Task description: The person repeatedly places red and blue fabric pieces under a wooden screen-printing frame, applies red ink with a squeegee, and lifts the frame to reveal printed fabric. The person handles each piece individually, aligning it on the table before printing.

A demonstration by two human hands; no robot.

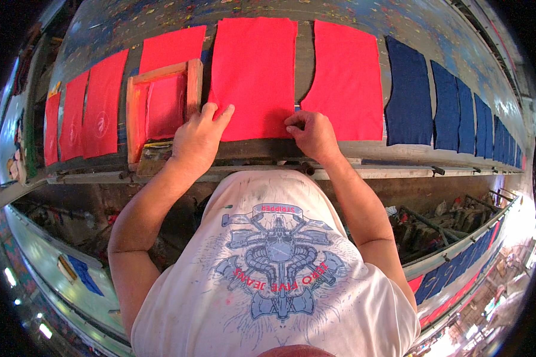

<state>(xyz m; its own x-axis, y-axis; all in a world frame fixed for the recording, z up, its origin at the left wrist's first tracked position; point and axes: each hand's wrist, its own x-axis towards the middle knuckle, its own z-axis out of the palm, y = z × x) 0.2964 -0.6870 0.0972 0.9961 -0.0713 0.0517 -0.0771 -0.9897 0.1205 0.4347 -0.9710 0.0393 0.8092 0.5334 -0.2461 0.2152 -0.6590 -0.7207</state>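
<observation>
A large red fabric panel (253,77) lies flat on the long printing table in front of me. My left hand (199,137) rests at its lower left, fingers apart on the cloth, beside a wooden-framed screen (193,83) that sits over another red piece. My right hand (309,134) is closed at the panel’s lower right edge, thumb and index finger drawn together; whatever lies between them is hidden. A second red panel (345,77) with a curved side lies just right of that hand.
More red panels (104,95), some with pale prints, line the table (113,30) leftward; navy panels (408,89) run rightward. A metal rail (387,172) borders the near edge. Behind and either side of me, other long tables (53,250) carry red and blue cloth.
</observation>
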